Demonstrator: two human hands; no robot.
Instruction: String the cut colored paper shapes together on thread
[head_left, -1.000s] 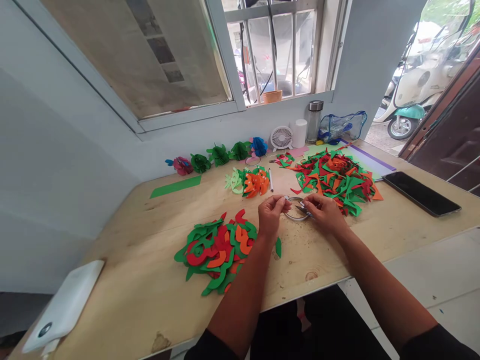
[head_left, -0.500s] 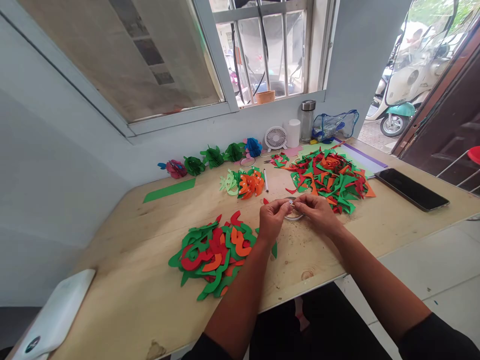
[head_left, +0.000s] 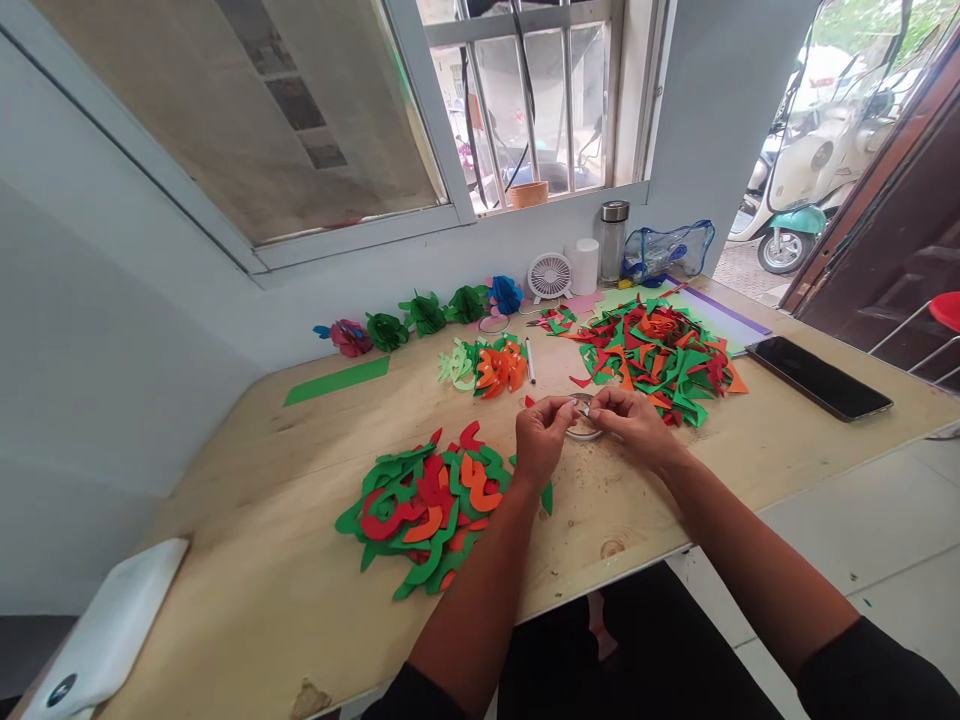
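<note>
Over a white ring (head_left: 583,435) that looks like a roll of tape, my two hands meet at the fingertips. My left hand (head_left: 544,435) is closed in a pinch with a tiny whitish scrap at its tips. My right hand (head_left: 630,425) is pinched as well, on something small and pale that is mostly hidden by the fingers. Left of my forearm lies a heap of curved green, red and orange paper cutouts (head_left: 427,510). Beyond my right hand rises a larger pile of paper offcuts (head_left: 660,350) in the same colours.
Folded orange paper pieces (head_left: 502,370) and a pen (head_left: 531,360) lie mid-table. Paper flowers (head_left: 426,313), a small fan (head_left: 550,277) and a glass bottle (head_left: 613,245) stand along the wall. A phone (head_left: 817,377) is at right, a white device (head_left: 124,620) at front left.
Both hands stay over the ring, and the fingertips have shifted slightly, with the small pale bit between them a little differently placed. The piles have not moved.
</note>
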